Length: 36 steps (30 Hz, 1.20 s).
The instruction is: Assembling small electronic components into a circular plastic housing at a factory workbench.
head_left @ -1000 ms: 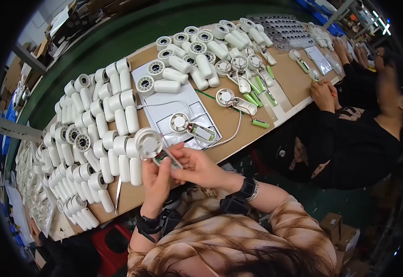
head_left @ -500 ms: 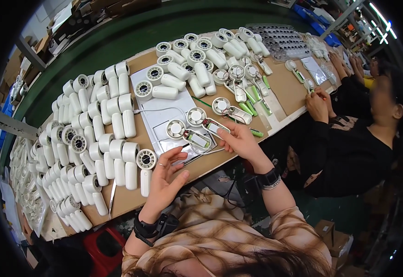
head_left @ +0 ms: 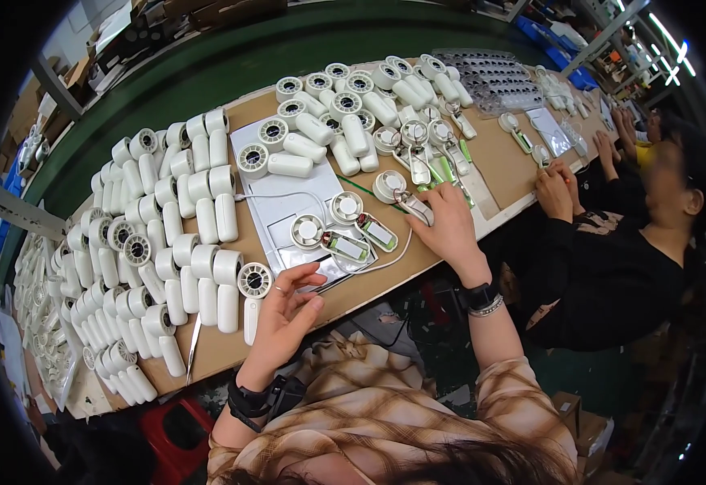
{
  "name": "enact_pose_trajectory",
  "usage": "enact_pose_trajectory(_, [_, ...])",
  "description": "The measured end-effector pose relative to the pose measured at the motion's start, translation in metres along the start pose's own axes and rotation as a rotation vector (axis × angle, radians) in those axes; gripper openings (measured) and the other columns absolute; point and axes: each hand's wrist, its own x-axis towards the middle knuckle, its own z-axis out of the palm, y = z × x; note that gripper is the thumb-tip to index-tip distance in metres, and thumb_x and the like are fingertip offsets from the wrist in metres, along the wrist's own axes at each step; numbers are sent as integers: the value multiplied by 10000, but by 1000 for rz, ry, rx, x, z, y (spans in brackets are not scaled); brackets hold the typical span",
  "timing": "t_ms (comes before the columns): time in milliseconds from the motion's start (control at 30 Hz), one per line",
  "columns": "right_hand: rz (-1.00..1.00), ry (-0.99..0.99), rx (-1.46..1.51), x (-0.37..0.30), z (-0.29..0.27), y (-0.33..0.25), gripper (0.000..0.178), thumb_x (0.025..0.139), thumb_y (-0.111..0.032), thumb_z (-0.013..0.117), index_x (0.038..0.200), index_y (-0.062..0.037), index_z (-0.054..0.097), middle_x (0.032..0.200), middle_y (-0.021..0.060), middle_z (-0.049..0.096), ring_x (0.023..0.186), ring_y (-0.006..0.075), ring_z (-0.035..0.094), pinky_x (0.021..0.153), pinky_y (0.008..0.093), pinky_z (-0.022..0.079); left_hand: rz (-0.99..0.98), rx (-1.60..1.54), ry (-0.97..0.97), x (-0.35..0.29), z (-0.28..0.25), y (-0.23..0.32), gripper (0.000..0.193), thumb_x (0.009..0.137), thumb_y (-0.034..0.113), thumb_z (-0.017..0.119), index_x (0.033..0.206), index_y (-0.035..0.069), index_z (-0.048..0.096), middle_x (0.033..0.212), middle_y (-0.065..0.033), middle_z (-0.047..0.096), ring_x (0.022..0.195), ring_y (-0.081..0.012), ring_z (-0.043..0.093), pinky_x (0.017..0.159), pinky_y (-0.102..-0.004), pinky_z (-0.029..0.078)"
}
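Observation:
My left hand (head_left: 287, 315) hovers over the table's near edge with its fingers apart, holding nothing. To the right, my right hand (head_left: 450, 225) has its thumb and fingers round the handle of an opened white handheld fan (head_left: 391, 187), whose handle is partly hidden. Between my hands two more opened fans lie side by side, a left fan (head_left: 307, 231) and a right fan (head_left: 346, 208). Each shows a battery and small wires in its handle. A white cable (head_left: 401, 257) curves around them, over a white sheet (head_left: 276, 212).
Closed white fans (head_left: 207, 218) stand in dense rows at the left; more fans (head_left: 312, 125) are heaped at the back. Behind my right hand lie opened fans with green batteries (head_left: 451, 171). Tweezers (head_left: 194, 347) lie near the front edge. A co-worker (head_left: 620, 242) sits at the right.
My right hand has let go of the right of the two middle fans and moved right to another opened fan, which now sits tilted. The left hand has barely moved.

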Motion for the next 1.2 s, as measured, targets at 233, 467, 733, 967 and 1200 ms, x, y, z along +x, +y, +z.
enact_pose_trajectory(233, [486,-199,385,-10,-1,-10,360,813,-142,725,1094,-7,544,1082,170,590,946,281,603,822,306,469,-18,-3,-41,1,0,9,429,909,58,576,1321,32,457,1211,-83,537,1157,-144,500,966,-293,398])
enact_pose_trajectory(467, [278,-10,868,-25,-49,-94,493,822,-20,667,1231,25,394,1095,166,611,1015,202,599,838,318,472,74,-68,-96,11,24,23,450,918,97,596,1336,14,450,1206,-84,536,1140,-137,504,948,-308,427])
enact_pose_trajectory(733, [-50,-87,860,-15,-25,-163,735,790,-13,687,1401,16,280,987,132,621,871,170,618,774,273,504,-36,-463,17,6,18,17,413,981,170,534,1340,-2,424,1119,-65,583,1060,-116,549,912,-295,456])
enact_pose_trajectory(967, [-209,-157,874,15,-44,-154,549,731,-22,761,1240,-15,556,882,96,609,752,148,603,604,265,499,75,-255,34,-8,-8,39,238,1005,172,482,1176,7,488,954,-33,600,842,-81,583,786,-244,482])
enact_pose_trajectory(1200, [-441,38,756,41,-40,-173,268,704,-2,772,963,-29,705,838,72,594,708,166,585,580,280,482,28,-182,-1,-17,-12,36,181,1007,164,468,1100,9,479,892,-34,591,754,-75,568,681,-222,481])
